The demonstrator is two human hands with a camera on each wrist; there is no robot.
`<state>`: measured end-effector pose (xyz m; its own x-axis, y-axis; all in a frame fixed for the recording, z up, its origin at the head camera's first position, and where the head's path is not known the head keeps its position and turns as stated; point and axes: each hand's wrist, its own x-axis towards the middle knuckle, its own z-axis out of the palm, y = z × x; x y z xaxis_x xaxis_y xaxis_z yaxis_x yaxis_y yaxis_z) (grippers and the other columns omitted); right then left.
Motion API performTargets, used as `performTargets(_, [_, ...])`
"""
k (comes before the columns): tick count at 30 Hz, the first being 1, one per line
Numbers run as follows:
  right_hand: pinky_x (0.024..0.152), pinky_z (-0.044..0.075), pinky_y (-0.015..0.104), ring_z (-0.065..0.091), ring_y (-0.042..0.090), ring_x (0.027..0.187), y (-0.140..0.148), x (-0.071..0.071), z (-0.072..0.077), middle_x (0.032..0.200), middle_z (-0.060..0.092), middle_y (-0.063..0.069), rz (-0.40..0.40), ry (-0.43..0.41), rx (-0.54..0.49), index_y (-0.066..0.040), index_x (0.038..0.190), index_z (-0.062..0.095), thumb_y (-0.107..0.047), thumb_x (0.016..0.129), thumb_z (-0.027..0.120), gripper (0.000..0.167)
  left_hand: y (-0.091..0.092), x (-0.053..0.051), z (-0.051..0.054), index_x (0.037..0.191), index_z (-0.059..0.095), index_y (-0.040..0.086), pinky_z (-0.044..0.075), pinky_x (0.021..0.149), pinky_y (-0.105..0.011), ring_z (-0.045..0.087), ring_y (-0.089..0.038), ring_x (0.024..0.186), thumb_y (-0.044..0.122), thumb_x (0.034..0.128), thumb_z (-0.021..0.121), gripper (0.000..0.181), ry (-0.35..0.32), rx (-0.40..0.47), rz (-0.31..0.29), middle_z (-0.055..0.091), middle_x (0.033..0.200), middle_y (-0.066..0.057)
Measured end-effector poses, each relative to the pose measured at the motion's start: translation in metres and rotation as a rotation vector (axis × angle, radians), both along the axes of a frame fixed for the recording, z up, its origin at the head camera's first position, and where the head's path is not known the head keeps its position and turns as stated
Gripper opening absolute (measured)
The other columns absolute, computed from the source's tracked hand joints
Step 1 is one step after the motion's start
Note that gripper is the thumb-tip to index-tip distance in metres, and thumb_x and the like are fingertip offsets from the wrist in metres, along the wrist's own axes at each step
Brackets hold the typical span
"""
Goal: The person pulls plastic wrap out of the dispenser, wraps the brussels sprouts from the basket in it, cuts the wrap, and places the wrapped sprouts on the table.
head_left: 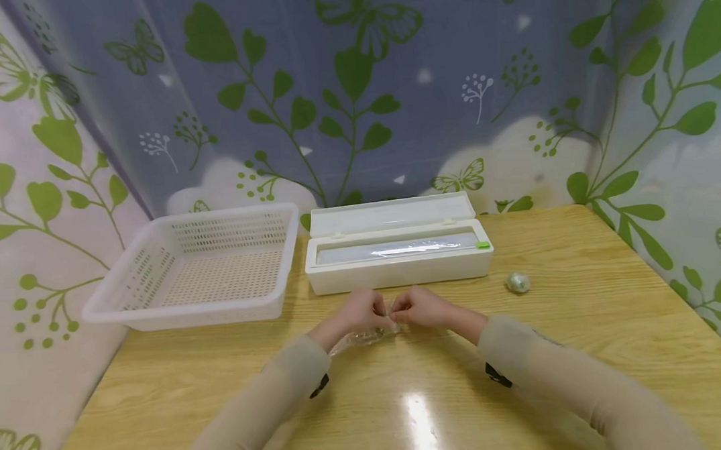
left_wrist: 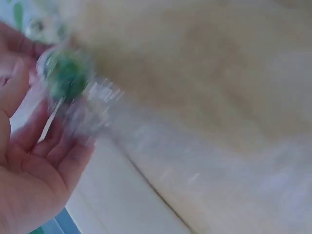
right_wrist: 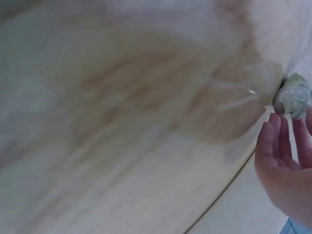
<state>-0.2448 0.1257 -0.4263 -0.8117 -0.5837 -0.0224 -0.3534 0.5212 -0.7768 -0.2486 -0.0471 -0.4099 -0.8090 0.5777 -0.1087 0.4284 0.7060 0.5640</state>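
Close together in front of the long white box, my left hand [head_left: 361, 310] and right hand [head_left: 423, 306] pinch clear plastic film around a small green ball. In the left wrist view the wrapped green ball [left_wrist: 67, 75] sits at the left hand's fingertips, with crinkled plastic film [left_wrist: 97, 105] bunched beside it. The right wrist view shows the same ball at its right edge, just above the right fingers. Loose plastic film [head_left: 356, 339] trails over the table beneath the left wrist. Another wrapped pale green ball [head_left: 518, 282] lies to the right, apart from both hands.
The white box [head_left: 399, 275] stands with its lid [head_left: 390, 215] raised, a shiny film roll inside and a small green piece [head_left: 483, 244] at its right end. A white perforated basket [head_left: 201, 316] stands left on the wooden table [head_left: 582, 323]. Patterned curtains [head_left: 422, 115] hang behind.
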Motion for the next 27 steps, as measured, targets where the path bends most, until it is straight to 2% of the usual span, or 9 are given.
performTargets(3, [0.053,0.041,0.022,0.047,0.008,0.058,-0.003,0.0,0.0,0.072,0.063,0.002,-0.047,-0.027,0.008,-0.001,0.081,0.066,-0.012,0.083,0.062,0.012,-0.004,-0.006,0.002,0.062,0.057,0.002,0.028,0.042,-0.018,0.031,-0.006,0.043,0.018,0.0832,0.062,0.027,-0.019,0.024,-0.021,0.041,0.05,0.003])
performTargets(5, [0.05,0.041,0.022,0.049,0.009,0.055,-0.004,-0.001,0.0,0.068,0.061,0.004,-0.074,-0.08,0.008,0.001,0.082,0.065,-0.013,0.083,0.062,0.014,-0.005,-0.008,0.002,0.065,0.06,0.002,0.029,0.043,-0.018,0.033,-0.007,0.044,0.015,0.0851,0.059,0.025,-0.045,0.03,-0.005,0.044,0.051,0.002])
performTargets(8, [0.052,0.046,0.025,0.055,0.013,0.056,-0.005,-0.001,0.0,0.068,0.06,0.005,-0.093,-0.188,-0.008,0.005,0.088,0.062,-0.012,0.084,0.06,0.019,-0.005,-0.009,-0.001,0.07,0.063,0.003,0.037,0.047,-0.019,0.042,-0.007,0.05,0.014,0.0832,0.062,0.017,-0.083,0.051,0.032,0.054,0.059,0.001])
performTargets(11, [0.058,0.051,0.03,0.059,0.017,0.061,-0.005,0.0,0.0,0.071,0.061,0.007,-0.088,-0.293,-0.044,0.009,0.092,0.061,-0.01,0.084,0.059,0.021,-0.004,-0.009,-0.003,0.072,0.059,0.002,0.041,0.051,-0.022,0.047,-0.011,0.057,0.012,0.0805,0.065,0.014,-0.106,0.075,0.071,0.055,0.065,-0.002])
performTargets(15, [0.059,0.05,0.029,0.057,0.015,0.062,-0.006,0.0,0.0,0.071,0.061,0.006,-0.079,-0.341,-0.066,0.008,0.089,0.062,-0.007,0.082,0.061,0.017,-0.005,-0.01,-0.003,0.081,0.059,-0.002,0.044,0.057,-0.023,0.051,-0.014,0.065,0.008,0.0772,0.068,0.014,-0.119,0.093,0.072,0.056,0.072,-0.005])
performTargets(17, [0.06,0.049,0.028,0.056,0.013,0.063,-0.007,0.0,0.001,0.074,0.062,0.005,-0.079,-0.315,-0.057,0.007,0.09,0.062,-0.006,0.08,0.063,0.016,-0.005,-0.011,-0.002,0.087,0.061,-0.005,0.046,0.06,-0.023,0.053,-0.015,0.07,0.005,0.0759,0.068,0.017,-0.14,0.111,0.053,0.058,0.076,-0.007])
performTargets(20, [0.068,0.047,0.031,0.055,0.016,0.076,-0.007,0.0,0.006,0.085,0.063,0.007,-0.085,-0.216,-0.001,0.005,0.094,0.063,-0.006,0.078,0.066,0.02,-0.004,-0.01,0.0,0.095,0.061,-0.008,0.047,0.064,-0.023,0.055,-0.016,0.073,0.0,0.074,0.066,0.024,-0.198,0.169,0.055,0.062,0.083,-0.011])
performTargets(24, [0.077,0.045,0.034,0.054,0.025,0.093,-0.006,-0.003,0.013,0.098,0.062,0.012,-0.104,-0.087,0.071,0.003,0.098,0.063,-0.005,0.075,0.068,0.025,-0.002,-0.009,0.0,0.105,0.059,-0.007,0.047,0.061,-0.025,0.052,-0.015,0.068,-0.002,0.0724,0.062,0.033,-0.323,0.25,0.136,0.061,0.093,-0.012])
performTargets(27, [0.073,0.048,0.032,0.056,0.028,0.092,-0.005,-0.006,0.015,0.099,0.062,0.014,-0.101,-0.073,0.06,0.003,0.097,0.064,-0.001,0.073,0.068,0.024,-0.001,-0.009,-0.002,0.108,0.057,-0.006,0.047,0.058,-0.025,0.051,-0.014,0.065,-0.003,0.0711,0.06,0.038,-0.401,0.3,0.192,0.059,0.098,-0.011])
